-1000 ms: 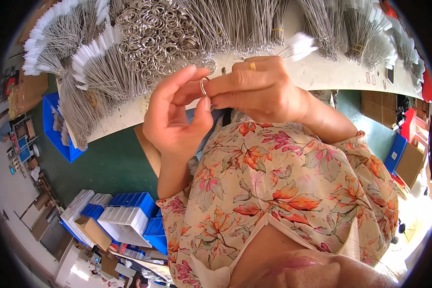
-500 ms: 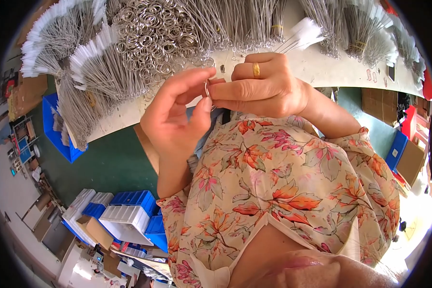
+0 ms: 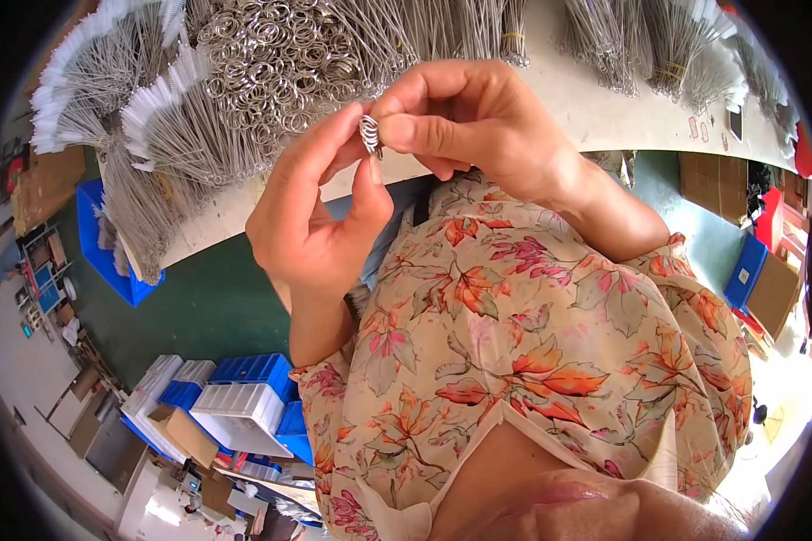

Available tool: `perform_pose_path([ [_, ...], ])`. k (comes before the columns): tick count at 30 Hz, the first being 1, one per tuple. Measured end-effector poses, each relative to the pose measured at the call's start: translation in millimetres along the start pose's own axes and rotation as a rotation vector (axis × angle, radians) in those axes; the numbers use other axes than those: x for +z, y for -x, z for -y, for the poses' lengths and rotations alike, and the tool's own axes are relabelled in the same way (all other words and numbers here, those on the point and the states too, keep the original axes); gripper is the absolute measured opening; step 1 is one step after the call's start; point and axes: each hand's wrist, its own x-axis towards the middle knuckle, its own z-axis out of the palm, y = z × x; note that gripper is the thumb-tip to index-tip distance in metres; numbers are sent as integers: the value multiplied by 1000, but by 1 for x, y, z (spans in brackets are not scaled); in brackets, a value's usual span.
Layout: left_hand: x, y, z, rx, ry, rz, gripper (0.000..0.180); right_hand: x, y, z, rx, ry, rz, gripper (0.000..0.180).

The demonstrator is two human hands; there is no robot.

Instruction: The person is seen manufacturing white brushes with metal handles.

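Observation:
A short stack of shiny metal rings, looking like a small coil, is held upright between my two hands above the table's near edge. My left hand is curved around its left side, with the index fingertip at its top and the thumb tip at its lower end. From the other side my right hand pinches it between thumb and bent index finger. Just behind the hands lies a big heap of loose metal split rings. Whether anything else sits within the right fingers is hidden.
Bundles of thin wire brushes with white bristles surround the heap on the pale table; other brush bundles stand at the right. A blue bin is below the table's left end. White and blue crates are stacked on the green floor.
Both hands have moved slightly up and left, and the right fingers have turned so the stacked rings now show. White-bristled brushes behind the right hand no longer appear there.

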Motion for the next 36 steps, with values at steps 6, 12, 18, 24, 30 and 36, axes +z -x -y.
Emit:
perform_pose_path([
  [6, -6, -8, 12, 20, 47, 51, 33, -12, -9, 7, 45, 187, 109, 14],
  [12, -20, -14, 20, -72, 130, 135, 35, -11, -19, 12, -174, 675, 143, 9],
  [18, -78, -25, 71, -350, -69, -53, 23, -56, 6, -61, -557, 1384, -111, 8],
  [24, -304, -23, 145, -788, -1436, -71, 35, -58, 14, -54, -653, 1282, -96, 20],
  [30, -320, -11, 208, -665, -1283, -17, 33, -69, -92, -13, -559, 1237, -248, 17],
  [36, -307, -22, 198, -656, -1201, -129, 26, -91, -164, -10, -159, 1492, -266, 34],
])
